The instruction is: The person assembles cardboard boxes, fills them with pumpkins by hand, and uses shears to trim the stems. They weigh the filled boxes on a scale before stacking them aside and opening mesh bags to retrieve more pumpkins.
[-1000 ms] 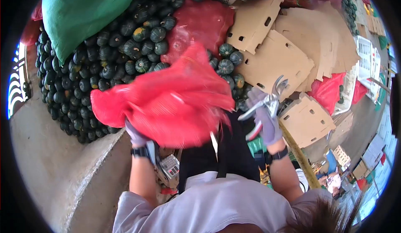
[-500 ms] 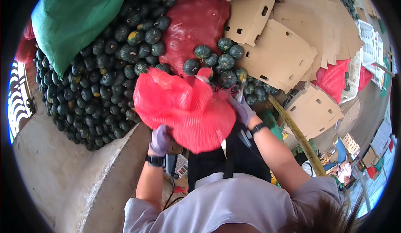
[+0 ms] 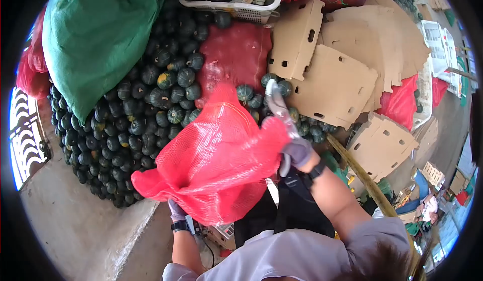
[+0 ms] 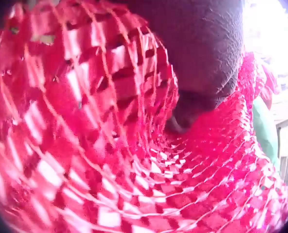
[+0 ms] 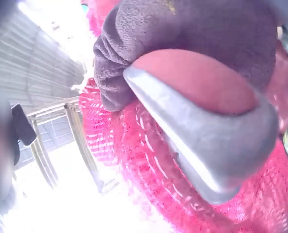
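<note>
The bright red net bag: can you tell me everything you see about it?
The bright red mesh bag looks like thin, shiny woven plastic, with orange threads running through it. It is floppy and creased, and looks empty. The purple-gloved left hand holds its lower edge; the purple-gloved right hand grips its other side, together with silver cutters. It hangs between the hands, partly hiding a heap of dark green pumpkins.
</note>
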